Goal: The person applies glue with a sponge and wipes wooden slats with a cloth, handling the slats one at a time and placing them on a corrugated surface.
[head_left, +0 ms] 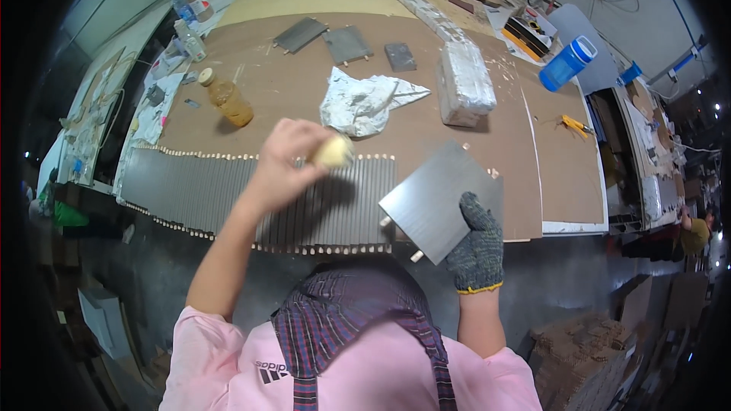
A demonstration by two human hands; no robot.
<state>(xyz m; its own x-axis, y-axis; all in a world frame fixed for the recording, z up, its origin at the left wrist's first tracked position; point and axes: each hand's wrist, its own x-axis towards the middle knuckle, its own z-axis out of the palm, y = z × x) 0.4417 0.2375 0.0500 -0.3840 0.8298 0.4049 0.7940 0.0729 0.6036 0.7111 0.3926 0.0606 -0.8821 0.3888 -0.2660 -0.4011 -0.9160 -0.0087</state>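
Long row: thin grey panels with pale wooden pegs along their edges [186, 183] stand packed face to face on the brown-topped counter [563, 183], probably so that each props up its neighbour and its pegs stay clear.
Loose panel: a square, grey, wood-grained board with small wooden pegs [430, 202] is just right of the row, broad face up, its lower corner toward the wearer; whether it touches the counter is unclear.
Gloved right hand: the hand in dark grey knit with a yellow cuff [478, 247] grips the loose panel by its lower right side, part of the glove on top and other fingers seemingly beneath, likely so that most of the face stays uncovered.
Bare left hand: this hand [285, 164] is raised over the row, its fingers curled around a pale yellow, rounded lump; perhaps it is bare for a surer feel.
Yellow lump: the soft-looking piece [335, 152] shows past the fingertips, above the row's right part, too blurred for its material to be told.
White cloth: a crumpled white sheet [358, 103] lies beyond the row, presumably kept within easy reach.
Wrapped block: a long, pale, tape-covered bar [466, 84] lies beyond the row, to its right.
Amber bottle: a clear plastic bottle of amber liquid [227, 99] is beyond the row's left half, seemingly out of the hands' way.
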